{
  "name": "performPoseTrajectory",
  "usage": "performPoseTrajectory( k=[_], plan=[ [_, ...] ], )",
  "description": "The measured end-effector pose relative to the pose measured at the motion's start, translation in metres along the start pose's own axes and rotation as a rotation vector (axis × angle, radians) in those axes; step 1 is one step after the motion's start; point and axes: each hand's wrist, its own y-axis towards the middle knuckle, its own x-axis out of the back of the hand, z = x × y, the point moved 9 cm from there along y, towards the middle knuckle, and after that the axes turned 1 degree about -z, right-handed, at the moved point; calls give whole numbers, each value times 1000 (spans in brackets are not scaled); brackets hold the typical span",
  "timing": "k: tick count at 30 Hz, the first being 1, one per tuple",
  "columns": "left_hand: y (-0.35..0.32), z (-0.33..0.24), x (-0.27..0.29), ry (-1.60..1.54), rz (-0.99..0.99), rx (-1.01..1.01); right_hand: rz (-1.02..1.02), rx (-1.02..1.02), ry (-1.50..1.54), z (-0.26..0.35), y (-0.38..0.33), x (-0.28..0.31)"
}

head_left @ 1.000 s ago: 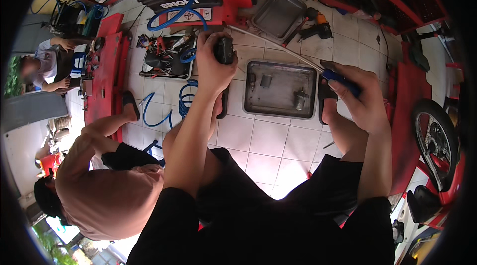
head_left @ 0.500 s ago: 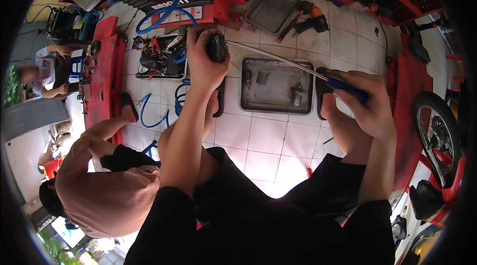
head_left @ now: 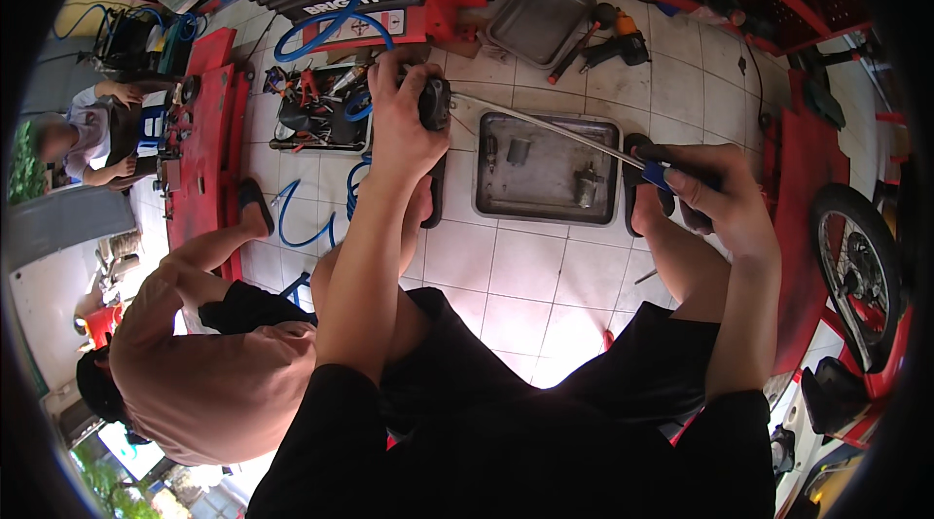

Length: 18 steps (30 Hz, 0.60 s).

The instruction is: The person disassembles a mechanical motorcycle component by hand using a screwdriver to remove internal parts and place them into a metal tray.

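Observation:
My left hand (head_left: 411, 125) is closed around a dark, rounded metal-looking part (head_left: 435, 105), mostly hidden by the fingers. My right hand (head_left: 725, 190) grips the blue and black handle of a long screwdriver (head_left: 545, 126). Its thin shaft runs leftward over the tray, and the tip reaches the right side of the dark part; whether it touches cannot be made out. Below the shaft, between my feet, lies a grey metal tray (head_left: 545, 217). In it are a dark cylinder (head_left: 520, 150), a silvery metal part (head_left: 586, 186) and a small slim piece (head_left: 488, 150).
An open toolbox (head_left: 321, 135) full of tools sits left of my left hand, beside a coiled blue hose (head_left: 290, 217). Farther off are another tray (head_left: 540, 18), a mallet (head_left: 584, 42) and a power tool (head_left: 618, 50). A co-worker (head_left: 214, 383) bends at left; a wheel (head_left: 856, 266) stands right.
My right hand has turned on the screwdriver handle, its fingers now lower beneath it and less blue showing. My left hand keeps its hold on the dark part. The whole view has shifted slightly.

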Motion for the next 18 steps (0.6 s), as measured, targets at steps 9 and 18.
performPoseTrajectory(
  k=[9,18],
  plan=[
    [-7,0,-6,-63,64,2,-235,670,-643,46,-5,-12],
    [-1,11,-2,-142,52,99,-344,952,-196,56,-19,10]
  ],
)
